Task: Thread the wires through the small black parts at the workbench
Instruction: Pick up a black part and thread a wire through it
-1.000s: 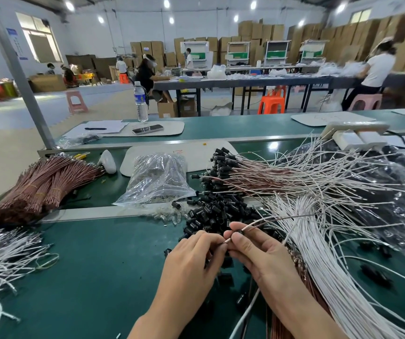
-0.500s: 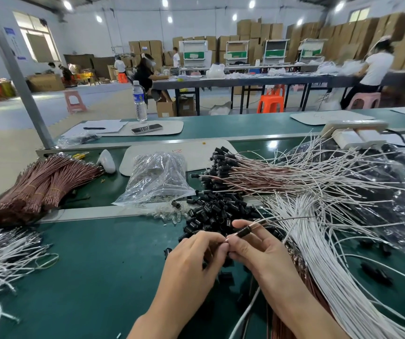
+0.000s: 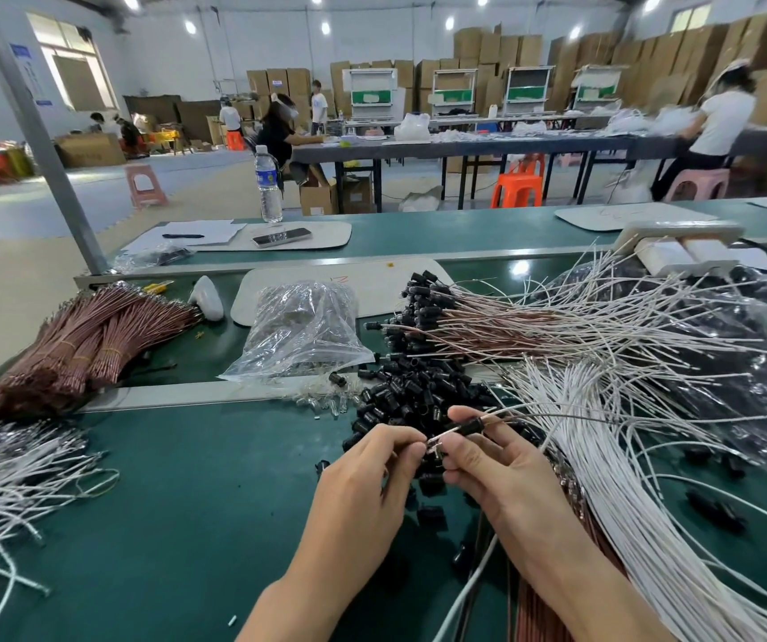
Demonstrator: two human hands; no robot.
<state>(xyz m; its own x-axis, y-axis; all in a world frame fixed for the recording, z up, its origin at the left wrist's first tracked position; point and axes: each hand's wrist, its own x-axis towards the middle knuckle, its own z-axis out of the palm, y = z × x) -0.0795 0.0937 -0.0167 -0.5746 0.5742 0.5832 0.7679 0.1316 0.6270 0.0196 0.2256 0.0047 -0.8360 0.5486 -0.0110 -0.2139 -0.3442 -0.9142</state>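
Observation:
A small black part [image 3: 470, 427] sits on a pair of wires [image 3: 557, 415] that run off to the right. My right hand [image 3: 488, 461] pinches the part and wires between thumb and forefinger. My left hand [image 3: 367, 470] pinches the wire ends just left of the part. Both hands hover over a heap of loose black parts [image 3: 414, 396] on the green bench [image 3: 187, 502]. A fan of white wires [image 3: 627, 479] lies to the right. Wires with black parts on them [image 3: 432, 308] are stacked behind the heap.
Brown wire bundles [image 3: 89, 340] lie at the left, more white wires [image 3: 6, 474] at the near left. A clear plastic bag [image 3: 302, 331] sits behind a metal rail [image 3: 187, 393]. A water bottle [image 3: 268, 183] and a phone [image 3: 282, 237] are on the far bench. People work at tables beyond.
The black part has slid rightward along the wires, away from their ends. My left fingers have shifted onto the wire ends.

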